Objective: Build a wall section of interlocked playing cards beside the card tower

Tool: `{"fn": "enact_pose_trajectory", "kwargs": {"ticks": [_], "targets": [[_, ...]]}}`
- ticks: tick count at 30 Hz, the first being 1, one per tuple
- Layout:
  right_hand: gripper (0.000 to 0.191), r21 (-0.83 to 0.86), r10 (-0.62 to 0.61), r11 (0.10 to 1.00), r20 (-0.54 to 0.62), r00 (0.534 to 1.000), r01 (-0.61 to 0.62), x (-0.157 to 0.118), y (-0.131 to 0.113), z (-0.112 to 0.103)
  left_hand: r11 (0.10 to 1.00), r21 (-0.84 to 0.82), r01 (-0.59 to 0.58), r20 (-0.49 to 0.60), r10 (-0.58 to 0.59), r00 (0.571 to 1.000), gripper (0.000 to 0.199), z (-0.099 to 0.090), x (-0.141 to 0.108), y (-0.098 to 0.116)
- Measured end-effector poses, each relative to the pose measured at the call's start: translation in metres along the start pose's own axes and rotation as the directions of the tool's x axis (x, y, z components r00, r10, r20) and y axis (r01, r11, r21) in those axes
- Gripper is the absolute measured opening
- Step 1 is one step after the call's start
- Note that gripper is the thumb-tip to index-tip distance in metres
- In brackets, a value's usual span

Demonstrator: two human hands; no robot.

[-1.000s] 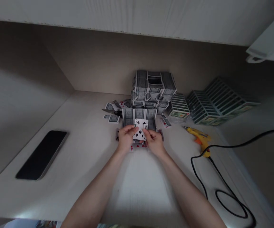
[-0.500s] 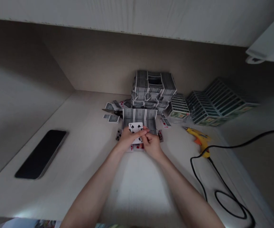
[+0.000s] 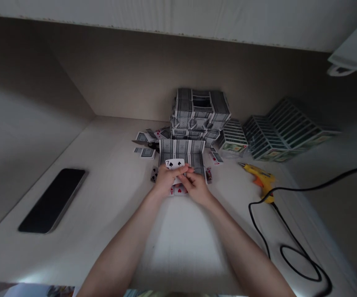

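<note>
Grip (image 3: pixel 181 180) on upright seven of spades (image 3: pixel 174 164)

- Here's the pale desk (image 3: pixel 110 177), carrying the whole show!
- Far left, a black phone (image 3: pixel 53 201) lies flat, angled across the surface
- Dead centre, a card wall (image 3: pixel 181 150) stands just in front of a tall card tower (image 3: pixel 200 113), several storeys high
- Left of the wall, scissors (image 3: pixel 143 143) lie among loose cards (image 3: pixel 146 152)
- Right of the tower, a small card block (image 3: pixel 232 138) sits just beside long card rows (image 3: pixel 285 130)
- Nearer the front, an orange-and-yellow glue gun (image 3: pixel 260 179) lies on its side
- And its black cord (image 3: pixel 290 247) loops across the desk's right side
</note>
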State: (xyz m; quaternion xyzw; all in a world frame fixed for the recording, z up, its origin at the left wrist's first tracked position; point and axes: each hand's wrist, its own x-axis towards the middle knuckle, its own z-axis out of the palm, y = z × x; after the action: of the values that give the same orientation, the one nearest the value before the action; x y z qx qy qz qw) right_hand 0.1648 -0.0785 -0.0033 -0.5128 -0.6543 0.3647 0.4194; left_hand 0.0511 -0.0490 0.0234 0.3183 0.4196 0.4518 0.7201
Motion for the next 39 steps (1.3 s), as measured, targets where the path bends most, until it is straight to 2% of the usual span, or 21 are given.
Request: {"fn": "enact_pose_trajectory", "kwargs": {"ticks": [4,11,16,19,22,24,27,32,39], "targets": [[0.04,-0.031,-0.01,0.999,-0.059,0.998,0.008,0.0,0.0,0.002,0.999,-0.011,-0.03,-0.003,0.03,1.0,0.028,0.001,0.0,-0.003],[0.033,-0.1,-0.048,0.994,-0.133,0.99,0.035,0.001,0.002,0.006,0.996,-0.013,-0.086,-0.079,0.085,0.993,0.027,0.006,0.001,-0.005],[0.035,-0.067,-0.029,0.998,-0.14,0.99,0.02,0.001,0.004,0.006,0.992,-0.036,-0.12,-0.077,0.117,0.99,0.025,0.01,-0.001,-0.005],[0.037,0.022,0.056,0.998,-0.093,0.994,-0.054,0.001,0.002,0.004,0.998,0.0,-0.067,-0.088,0.067,0.994,0.029,0.009,-0.001,-0.003],[0.043,0.142,0.122,0.982,0.023,0.992,-0.124,0.001,-0.003,0.0,0.999,0.047,-0.007,-0.054,0.01,0.999,0.034,0.007,0.0,-0.001],[0.043,0.231,0.136,0.961,0.087,0.987,-0.153,0.001,-0.007,-0.003,0.998,0.057,-0.006,-0.043,0.009,0.999,0.035,0.006,0.0,0.0],[0.041,0.351,0.155,0.918,0.106,0.982,-0.183,0.001,-0.01,-0.007,0.999,0.046,-0.026,-0.049,0.028,0.998,0.037,0.005,0.001,0.002],[0.04,0.423,0.216,0.881,0.035,0.976,-0.21,0.003,-0.007,-0.01,0.999,-0.038,-0.04,-0.028,0.039,0.999,0.034,0.005,0.002,0.002],[0.031,0.389,0.237,0.902,-0.081,0.968,-0.188,0.007,-0.013,-0.007,0.997,0.013,-0.073,-0.047,0.073,0.996,0.039,0.005,0.003,-0.002]]}}
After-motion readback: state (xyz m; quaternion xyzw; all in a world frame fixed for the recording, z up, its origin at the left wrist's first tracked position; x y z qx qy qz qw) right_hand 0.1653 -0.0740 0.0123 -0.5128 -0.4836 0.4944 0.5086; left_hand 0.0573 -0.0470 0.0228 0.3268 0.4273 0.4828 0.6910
